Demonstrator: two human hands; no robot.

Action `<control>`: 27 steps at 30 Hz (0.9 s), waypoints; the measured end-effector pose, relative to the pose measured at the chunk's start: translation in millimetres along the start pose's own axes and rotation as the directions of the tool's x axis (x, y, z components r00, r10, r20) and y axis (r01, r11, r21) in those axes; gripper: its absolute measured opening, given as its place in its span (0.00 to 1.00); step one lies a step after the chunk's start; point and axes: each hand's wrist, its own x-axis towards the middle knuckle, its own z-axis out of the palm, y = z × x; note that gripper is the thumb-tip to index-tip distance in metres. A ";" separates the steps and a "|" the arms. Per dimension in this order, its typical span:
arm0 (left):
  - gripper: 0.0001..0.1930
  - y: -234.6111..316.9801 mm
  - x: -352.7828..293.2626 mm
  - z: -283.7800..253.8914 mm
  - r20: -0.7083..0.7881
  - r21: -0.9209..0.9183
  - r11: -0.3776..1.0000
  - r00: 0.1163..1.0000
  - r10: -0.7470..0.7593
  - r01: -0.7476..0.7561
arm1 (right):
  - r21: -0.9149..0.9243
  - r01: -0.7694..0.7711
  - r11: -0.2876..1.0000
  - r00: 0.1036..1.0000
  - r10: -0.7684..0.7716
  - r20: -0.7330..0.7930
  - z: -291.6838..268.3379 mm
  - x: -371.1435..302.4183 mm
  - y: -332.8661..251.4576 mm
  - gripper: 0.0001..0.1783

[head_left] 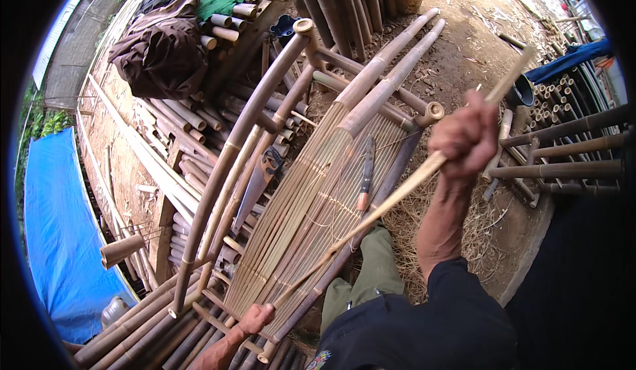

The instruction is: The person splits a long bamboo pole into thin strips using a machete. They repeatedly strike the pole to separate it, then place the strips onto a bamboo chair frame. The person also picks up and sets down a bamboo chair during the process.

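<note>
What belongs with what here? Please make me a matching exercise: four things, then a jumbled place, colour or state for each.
Things
1. Long pale strip
2. Slim tool
3. Large tarp at the picture's left
4. Big bunched cloth

Descriptions
A. Lies on the slatted seat
B. Dark brown
C. Gripped by the left hand and right hand
D. Bright blue

Right pairs: 1-C, 2-A, 3-D, 4-B
</note>
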 end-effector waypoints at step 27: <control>0.18 -43.4 25.1 -90.8 -0.880 0.170 0.875 0.470 -0.072 0.454 | -0.233 -0.885 0.403 0.291 0.087 -0.953 -463.2 -66.5 266.3 0.08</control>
